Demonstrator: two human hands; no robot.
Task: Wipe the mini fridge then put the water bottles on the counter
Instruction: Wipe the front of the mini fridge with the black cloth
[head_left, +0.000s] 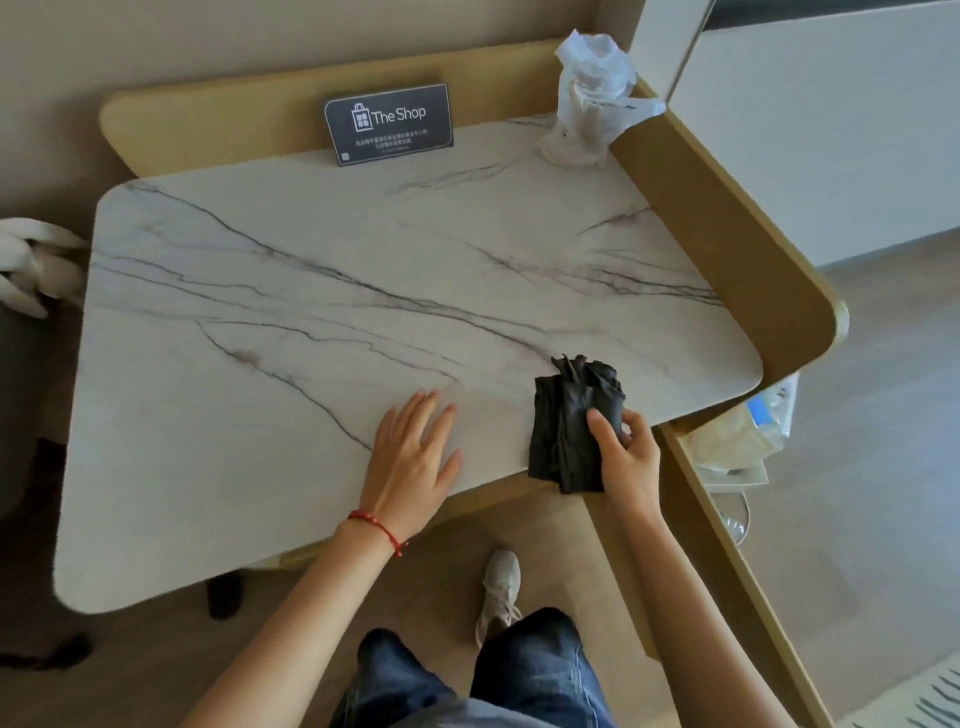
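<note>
Jeans-clad legs (483, 675) and a pale shoe (500, 592) fill the bottom of the view, and above them both bare forearms reach out over the near edge of the marble counter (322, 291). On that edge, toward its right end, lies a black cloth (574, 426), bunched and folded, partly overhanging; the right hand (626, 457) pinches its right side between thumb and curled fingers. It looks light, soft and limp (it would sag and unfold if lifted by one corner), so gathering the wad in the palm seems the surest grip for wiping. The left hand (410, 452), a red string bracelet (376, 529) at its wrist, lies flat on the stone with fingers spread, holding nothing, wrist over the counter's lip. Neither mini fridge nor water bottles can be made out; a crumpled white plastic bag (592, 98) sits at the far right corner, beside a dark sign (388, 123) reading "The Shop".
</note>
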